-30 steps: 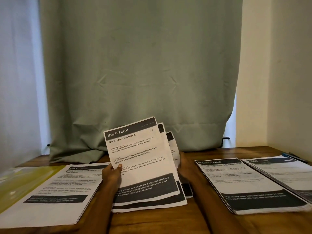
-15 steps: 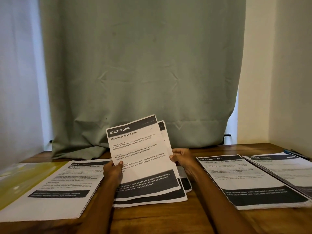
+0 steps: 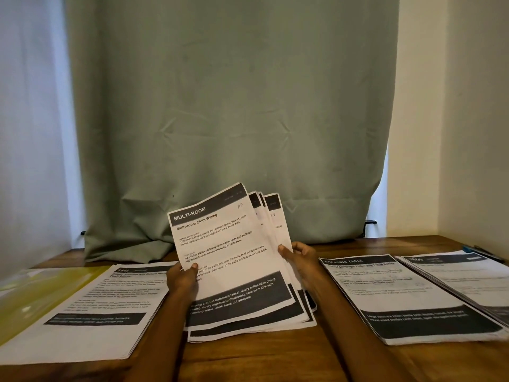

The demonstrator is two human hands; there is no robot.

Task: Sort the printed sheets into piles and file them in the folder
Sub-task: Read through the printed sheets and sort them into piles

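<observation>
I've got the fanned sheaf of sheets (image 3: 228, 252) tilted up over the middle pile (image 3: 248, 325), my left hand (image 3: 183, 281) pinching its left edge, thumb on top, my right hand (image 3: 298, 259) curled round the right edge. Thin, limp paper with slick black bands: loosen either pinch and I reckon the back pages slide out and mix with the flat piles (image 3: 407, 296) alongside. The yellow folder (image 3: 30, 296), glossy, waits far left on the grained wooden table (image 3: 248, 359).

Green curtain (image 3: 231, 119) hangs behind wooden table (image 3: 248, 357); blue pen (image 3: 468, 248) far right.
</observation>
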